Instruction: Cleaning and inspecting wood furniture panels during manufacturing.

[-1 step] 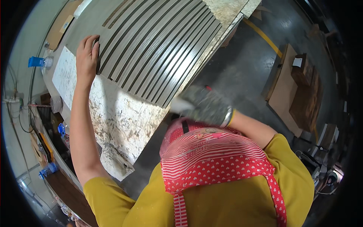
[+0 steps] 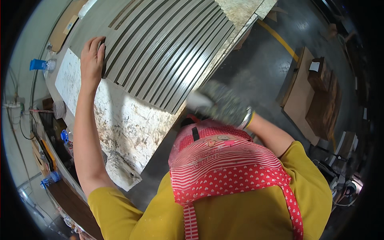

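Strips (image 2: 191, 62) lie side by side; left hand (image 2: 93, 60) touches outer edge, gloved right hand (image 2: 226, 103) blurred nearby; can't tell either grip.

There are two hands: one bare left hand (image 2: 92, 60) and one gloved right hand (image 2: 226, 105). One apron (image 2: 230, 164), one table (image 2: 243, 11) and at least eight grey slats (image 2: 168, 56) show, plus three blue-topped bottles (image 2: 39, 65).

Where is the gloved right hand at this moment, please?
In the head view, the gloved right hand is just right of centre, near the lower right end of the grey strips and directly above the red-and-white apron in the picture.
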The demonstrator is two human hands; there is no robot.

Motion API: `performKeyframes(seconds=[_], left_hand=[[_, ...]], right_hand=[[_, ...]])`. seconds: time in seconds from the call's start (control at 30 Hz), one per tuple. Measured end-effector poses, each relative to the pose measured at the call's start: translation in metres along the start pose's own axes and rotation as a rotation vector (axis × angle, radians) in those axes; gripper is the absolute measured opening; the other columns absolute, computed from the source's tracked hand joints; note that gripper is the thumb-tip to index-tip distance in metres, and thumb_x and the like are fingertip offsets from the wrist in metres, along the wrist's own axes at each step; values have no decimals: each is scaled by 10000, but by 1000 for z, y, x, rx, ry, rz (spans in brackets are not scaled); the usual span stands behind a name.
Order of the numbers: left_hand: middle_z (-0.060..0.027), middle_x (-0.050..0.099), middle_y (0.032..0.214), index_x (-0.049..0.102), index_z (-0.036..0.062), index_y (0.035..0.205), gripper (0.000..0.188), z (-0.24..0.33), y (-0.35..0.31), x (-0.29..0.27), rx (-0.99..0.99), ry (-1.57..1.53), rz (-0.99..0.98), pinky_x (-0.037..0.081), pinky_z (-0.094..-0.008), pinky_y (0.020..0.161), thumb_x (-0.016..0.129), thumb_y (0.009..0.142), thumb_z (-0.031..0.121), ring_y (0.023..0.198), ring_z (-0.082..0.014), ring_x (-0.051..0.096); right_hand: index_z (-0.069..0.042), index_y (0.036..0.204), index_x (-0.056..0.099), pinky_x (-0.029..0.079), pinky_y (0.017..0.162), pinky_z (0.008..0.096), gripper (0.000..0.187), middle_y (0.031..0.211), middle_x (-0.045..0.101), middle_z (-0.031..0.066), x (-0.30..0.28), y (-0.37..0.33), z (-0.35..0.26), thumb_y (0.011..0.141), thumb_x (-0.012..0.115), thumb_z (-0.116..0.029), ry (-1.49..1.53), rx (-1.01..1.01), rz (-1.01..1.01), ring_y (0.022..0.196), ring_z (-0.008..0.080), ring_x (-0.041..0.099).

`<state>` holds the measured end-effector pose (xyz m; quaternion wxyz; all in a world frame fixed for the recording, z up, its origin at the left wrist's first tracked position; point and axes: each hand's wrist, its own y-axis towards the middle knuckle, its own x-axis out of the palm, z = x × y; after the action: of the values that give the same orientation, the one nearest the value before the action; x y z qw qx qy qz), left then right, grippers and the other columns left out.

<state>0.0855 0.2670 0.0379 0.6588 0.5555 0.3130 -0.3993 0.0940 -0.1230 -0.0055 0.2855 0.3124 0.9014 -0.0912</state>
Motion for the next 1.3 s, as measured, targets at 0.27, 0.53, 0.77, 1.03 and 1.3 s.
performKeyframes(seconds=[0.27, 0.53, 0.77, 1.03, 1.3], left_hand=[[-166, 519, 1193, 563, 45, 1147, 267, 0, -2, -2, -41, 23, -54, 381, -374, 956, 456, 933, 163, 1104, -343, 501], [-153, 486, 1215, 531, 21, 1184, 291, 9, 3, -3, -60, 10, -101, 340, -355, 998, 398, 963, 154, 1145, -309, 469], [-167, 485, 1232, 541, 44, 1190, 289, 6, 1, 0, -93, -30, -89, 352, -374, 992, 419, 952, 154, 1146, -338, 468], [-167, 494, 1220, 549, 45, 1179, 291, 7, 2, -2, -76, -48, -62, 351, -377, 992, 425, 951, 177, 1142, -335, 474], [-146, 515, 1185, 554, 43, 1170, 298, 1, 16, -19, -141, -55, -224, 382, -361, 957, 467, 945, 217, 1120, -317, 496]], right_hand=[[-53, 1175, 565, 436, 916, 386, 439, 1129, 591, 168, -102, 33, 127, 840, 617, -332, -218, 276, 524, 1051, 320, 566], [-50, 1189, 561, 403, 962, 394, 443, 1173, 564, 197, -133, 81, 152, 861, 586, -347, -492, 155, 577, 1115, 340, 523], [-57, 1148, 573, 438, 896, 408, 433, 1055, 584, 191, -79, 67, 121, 825, 606, -344, -562, 43, 540, 1029, 326, 556], [-59, 953, 575, 507, 652, 398, 238, 782, 583, 118, 48, 23, 15, 801, 575, -242, -407, -258, 89, 750, 301, 600], [-53, 1125, 579, 476, 829, 363, 443, 980, 602, 162, -5, 26, 46, 822, 617, -374, -172, -314, 176, 935, 294, 599]])
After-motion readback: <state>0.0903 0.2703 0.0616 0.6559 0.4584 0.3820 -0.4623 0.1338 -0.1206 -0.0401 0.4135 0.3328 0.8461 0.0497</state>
